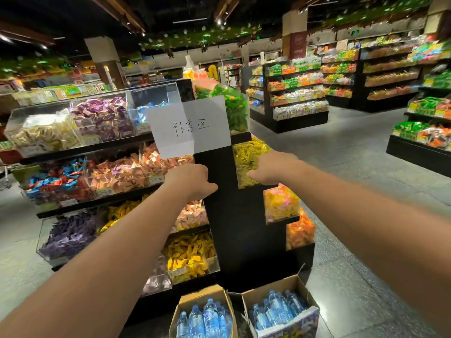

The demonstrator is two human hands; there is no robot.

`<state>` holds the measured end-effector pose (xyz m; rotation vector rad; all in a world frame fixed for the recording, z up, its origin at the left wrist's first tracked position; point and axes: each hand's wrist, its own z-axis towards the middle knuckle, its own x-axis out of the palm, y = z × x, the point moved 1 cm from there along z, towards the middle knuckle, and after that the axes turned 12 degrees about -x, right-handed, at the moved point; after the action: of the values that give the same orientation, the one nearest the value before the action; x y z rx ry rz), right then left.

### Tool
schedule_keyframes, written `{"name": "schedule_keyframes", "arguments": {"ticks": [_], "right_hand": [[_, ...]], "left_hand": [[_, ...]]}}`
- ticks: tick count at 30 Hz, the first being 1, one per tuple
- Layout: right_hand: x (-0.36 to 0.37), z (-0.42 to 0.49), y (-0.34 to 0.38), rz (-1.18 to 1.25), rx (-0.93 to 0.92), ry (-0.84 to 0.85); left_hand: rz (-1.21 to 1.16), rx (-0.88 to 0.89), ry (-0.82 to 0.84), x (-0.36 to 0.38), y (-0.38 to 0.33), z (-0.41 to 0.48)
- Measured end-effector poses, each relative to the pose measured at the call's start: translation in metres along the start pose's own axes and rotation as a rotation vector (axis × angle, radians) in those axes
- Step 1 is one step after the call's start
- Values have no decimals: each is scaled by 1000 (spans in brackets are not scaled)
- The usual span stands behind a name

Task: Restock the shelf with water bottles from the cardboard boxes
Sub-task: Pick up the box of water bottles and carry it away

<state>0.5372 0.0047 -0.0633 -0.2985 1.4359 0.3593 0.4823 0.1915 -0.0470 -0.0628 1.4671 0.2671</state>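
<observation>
My left hand [192, 180] and right hand [269, 169] meet the black end panel [234, 215] of the shelf [97, 147]. The fingers are turned away, so I cannot tell their grip. Below, clear blue-labelled water bottles [210, 313] stand in two open cardboard boxes [290, 282] on the floor, cut off by the frame's lower edge. Open aisle [341, 154] lies to the right.

Two cardboard boxes [280, 311] of water bottles [210, 318] on the floor — before the shelf [234, 215] — paper sign [190, 128] above.
</observation>
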Motion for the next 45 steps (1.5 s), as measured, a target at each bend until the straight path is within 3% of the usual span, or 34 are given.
{"name": "schedule_keyframes", "arguments": {"ticks": [13, 34, 45], "right_hand": [[36, 47, 33, 17, 68, 24], [48, 149, -38, -1, -50, 130], [77, 194, -1, -4, -100, 174]], "left_hand": [[-35, 55, -4, 45, 43, 53], [-35, -51, 16, 69, -8, 151], [-36, -69, 40, 94, 34, 182]]}}
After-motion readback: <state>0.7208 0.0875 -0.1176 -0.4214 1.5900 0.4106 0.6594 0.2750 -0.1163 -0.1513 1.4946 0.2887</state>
